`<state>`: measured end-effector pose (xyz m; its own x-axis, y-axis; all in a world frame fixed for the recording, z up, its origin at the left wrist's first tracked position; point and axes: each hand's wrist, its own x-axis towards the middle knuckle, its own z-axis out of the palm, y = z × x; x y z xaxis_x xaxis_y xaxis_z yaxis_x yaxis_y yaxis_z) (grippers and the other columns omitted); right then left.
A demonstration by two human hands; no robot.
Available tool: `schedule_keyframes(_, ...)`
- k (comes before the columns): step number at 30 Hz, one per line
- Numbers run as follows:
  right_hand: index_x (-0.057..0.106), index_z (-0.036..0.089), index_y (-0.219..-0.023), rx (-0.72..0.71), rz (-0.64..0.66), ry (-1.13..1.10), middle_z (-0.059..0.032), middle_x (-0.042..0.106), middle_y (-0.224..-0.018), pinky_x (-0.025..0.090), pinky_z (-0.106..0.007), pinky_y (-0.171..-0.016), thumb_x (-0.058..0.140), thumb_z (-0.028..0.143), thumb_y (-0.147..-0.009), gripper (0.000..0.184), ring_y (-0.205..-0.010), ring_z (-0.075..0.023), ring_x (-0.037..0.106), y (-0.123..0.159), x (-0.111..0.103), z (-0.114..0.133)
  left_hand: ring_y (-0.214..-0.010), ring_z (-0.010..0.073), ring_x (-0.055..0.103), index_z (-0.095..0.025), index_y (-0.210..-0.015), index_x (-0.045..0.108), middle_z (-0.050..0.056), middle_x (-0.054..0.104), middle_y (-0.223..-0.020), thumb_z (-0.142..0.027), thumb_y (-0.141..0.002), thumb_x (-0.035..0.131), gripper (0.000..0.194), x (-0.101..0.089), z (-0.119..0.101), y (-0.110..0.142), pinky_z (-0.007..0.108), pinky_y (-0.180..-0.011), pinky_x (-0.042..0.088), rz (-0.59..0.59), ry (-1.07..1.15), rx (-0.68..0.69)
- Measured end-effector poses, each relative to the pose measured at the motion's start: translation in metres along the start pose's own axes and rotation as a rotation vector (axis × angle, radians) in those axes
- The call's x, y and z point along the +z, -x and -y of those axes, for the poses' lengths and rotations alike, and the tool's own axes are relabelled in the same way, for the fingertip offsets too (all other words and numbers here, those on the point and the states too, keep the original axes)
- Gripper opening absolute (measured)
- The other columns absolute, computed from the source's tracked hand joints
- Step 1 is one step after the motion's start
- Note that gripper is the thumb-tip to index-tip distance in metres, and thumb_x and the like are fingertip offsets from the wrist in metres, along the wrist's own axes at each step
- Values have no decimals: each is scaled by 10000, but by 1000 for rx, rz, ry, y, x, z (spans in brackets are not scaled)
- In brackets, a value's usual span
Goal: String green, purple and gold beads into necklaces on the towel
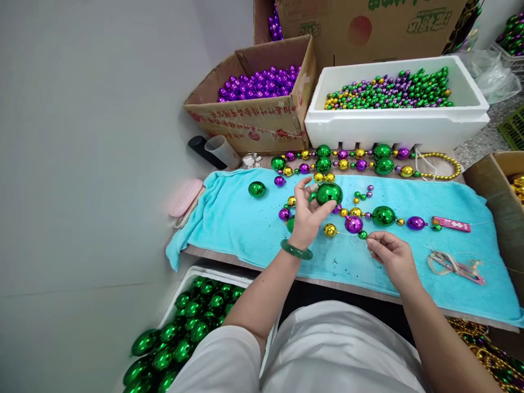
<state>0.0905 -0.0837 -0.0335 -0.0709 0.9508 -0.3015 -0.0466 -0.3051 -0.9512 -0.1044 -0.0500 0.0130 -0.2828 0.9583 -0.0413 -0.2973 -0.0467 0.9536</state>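
Note:
My left hand (307,215), with a green bangle (296,250) at its wrist, holds a large shiny green bead (329,194) between thumb and fingers. My right hand (391,254) is closed in a pinch on a thin white string, its fingertips at a small green bead (362,234). From there the string runs left to a gold bead (330,230). Just behind lie a purple bead (353,224) and a large green bead (383,216), part of a strand on the blue towel (229,218). My left hand hides part of that strand.
A finished-looking bead necklace (382,166) lies along the back. Behind stand a carton (249,123) of purple beads and a white foam box (397,131) of small beads. Pink scissors (462,270) lie right; a loose green bead (257,189) sits left. Large green beads (184,349) fill a box below.

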Motion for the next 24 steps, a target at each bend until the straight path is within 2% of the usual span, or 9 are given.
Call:
schedule_keyframes(6, 657, 168, -745, -27, 21, -7, 7, 557, -591, 390, -231, -467, 743, 411, -652, 275, -513, -97, 477, -6, -7, -10, -1009, 148, 594, -382, -1320, 357, 10, 497, -1196, -174, -617, 805, 859, 8, 1, 5, 248, -906, 480, 67, 41, 48)
schedule_keyframes(13, 654, 166, -756, 65, 100, -81, 11, 554, -592, 359, -209, -454, 749, 398, -659, 269, -511, -86, 471, -7, -13, -14, -969, 146, 596, -364, -1306, 403, 7, 497, -1179, -214, -654, 772, 764, 5, 1, 7, 267, -878, 494, 99, 75, -29)
schedule_keyframes(18, 656, 160, -720, 40, 49, -43, 6, 566, -589, 384, -219, -479, 767, 403, -625, 284, -525, -90, 479, -7, -9, -11, -1025, 158, 577, -368, -1332, 374, 18, 462, -1212, -223, -646, 800, 820, 2, 8, 9, 270, -895, 493, 157, -10, 107)
schedule_keyframes(24, 666, 164, -792, 19, -3, -24, 28, 528, -569, 325, -211, -427, 741, 426, -674, 298, -485, -77, 438, -10, -6, -16, -1053, 184, 564, -353, -1367, 309, 49, 442, -1249, -290, -685, 781, 832, -3, 17, 5, 300, -873, 522, 194, -107, 167)
